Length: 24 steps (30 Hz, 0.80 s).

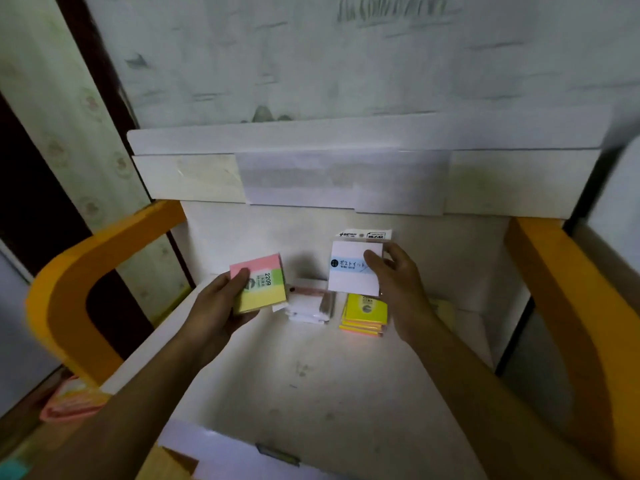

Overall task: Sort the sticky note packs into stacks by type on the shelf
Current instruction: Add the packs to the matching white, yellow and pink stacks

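Note:
My left hand (216, 303) grips a pack of pink, green and yellow sticky notes (263, 284) marked 2209, thumb across its top. My right hand (398, 282) pinches a white pack with a pale blue band (351, 268) and a printed header, held above the white shelf (311, 368). Below it a stack of yellow packs with pink edges (365, 311) lies on the shelf. Between my hands sits a pile of white packs in clear wrap (310, 303).
Orange curved side rails stand at the left (69, 289) and right (568, 282) of the shelf. A white upper tier (346, 178) overhangs the back. A pink-and-yellow packet (72, 400) lies lower left, outside the shelf. Something pale yellow (445, 308) shows behind my right wrist.

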Tool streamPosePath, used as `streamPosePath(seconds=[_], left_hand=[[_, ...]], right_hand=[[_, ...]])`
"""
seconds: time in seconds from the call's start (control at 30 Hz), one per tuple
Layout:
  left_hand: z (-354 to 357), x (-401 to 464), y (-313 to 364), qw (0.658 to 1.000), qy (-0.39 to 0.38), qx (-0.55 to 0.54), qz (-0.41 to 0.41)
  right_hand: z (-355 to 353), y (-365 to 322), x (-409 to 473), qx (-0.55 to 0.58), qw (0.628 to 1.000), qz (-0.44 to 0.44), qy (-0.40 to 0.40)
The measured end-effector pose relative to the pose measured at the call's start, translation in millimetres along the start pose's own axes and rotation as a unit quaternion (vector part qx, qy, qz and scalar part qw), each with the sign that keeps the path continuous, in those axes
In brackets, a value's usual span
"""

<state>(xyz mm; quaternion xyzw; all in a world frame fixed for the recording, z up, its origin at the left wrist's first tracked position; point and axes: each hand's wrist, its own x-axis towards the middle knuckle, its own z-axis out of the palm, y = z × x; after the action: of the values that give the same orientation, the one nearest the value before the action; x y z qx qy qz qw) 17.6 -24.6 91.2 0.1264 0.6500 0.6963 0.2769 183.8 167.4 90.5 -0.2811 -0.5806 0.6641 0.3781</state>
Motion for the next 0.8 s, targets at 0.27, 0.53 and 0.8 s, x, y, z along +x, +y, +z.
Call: streamPosePath(seconds=[0.27, 0.53, 0.8], left_hand=[[-19, 54, -19, 0.995, -0.07, 0.061, -0.021], [-55, 103, -18, 0.982, -0.156, 0.1, -0.044], [-70, 115, -14, 0.973, -0.19, 0.119, -0.053]], right_hand=[[36, 49, 26, -0.04, 0.997, 0.066, 0.005], [95, 83, 55, -0.132, 0.986, 0.096, 0.028], [94, 91, 57, -0.418, 0.906, -0.006, 0.067]])
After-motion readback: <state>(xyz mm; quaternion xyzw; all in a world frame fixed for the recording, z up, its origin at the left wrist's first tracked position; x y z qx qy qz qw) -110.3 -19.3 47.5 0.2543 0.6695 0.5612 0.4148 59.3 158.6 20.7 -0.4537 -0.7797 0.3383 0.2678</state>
